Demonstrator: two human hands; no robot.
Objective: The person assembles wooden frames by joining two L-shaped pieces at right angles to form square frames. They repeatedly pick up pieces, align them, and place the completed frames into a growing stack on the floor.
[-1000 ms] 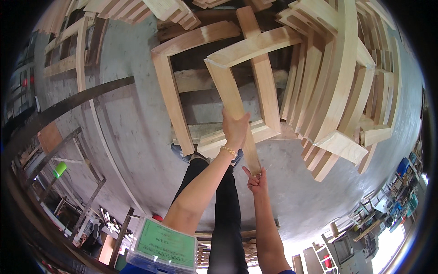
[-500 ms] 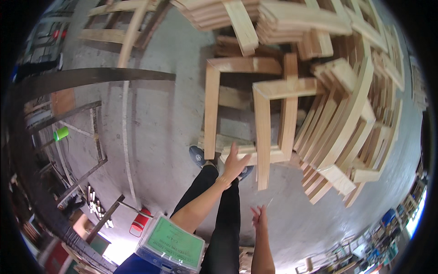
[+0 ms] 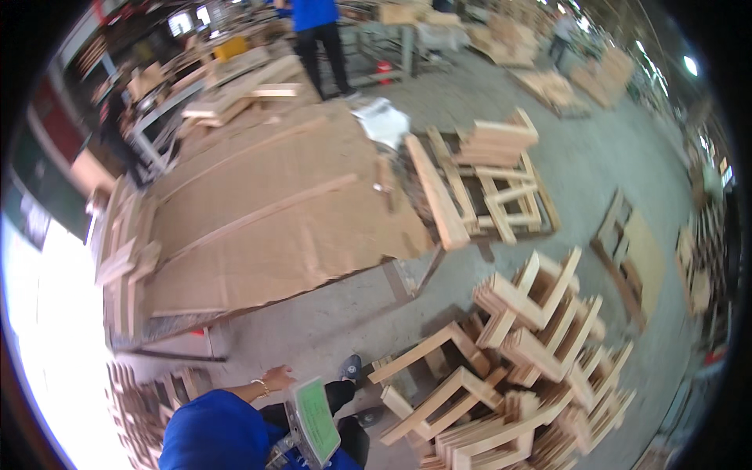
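Note:
My left hand (image 3: pixel 276 377) hangs over the floor in front of the table, a bracelet at its wrist. Its fingers are somewhat blurred but look stretched out, and nothing shows in them. The long table (image 3: pixel 290 243), covered with brown cardboard, is nearest to it. My right hand is out of view. Near my shoes, on the right, lie several light wooden U-shaped frames (image 3: pixel 446 385), with more stacked frames (image 3: pixel 540 309) beyond them.
Wooden pieces (image 3: pixel 125 266) lie at the table's left end. A plank (image 3: pixel 435 192) lies at its right end, beside a pallet (image 3: pixel 548 211) holding frames. Another stack (image 3: pixel 145 399) stands at lower left. A person in blue (image 3: pixel 317 39) stands behind the table.
My view has swung up and left, bringing the cardboard-covered table into sight. The frames now appear lower right. My left hand has moved away from them; my right hand has left the view.

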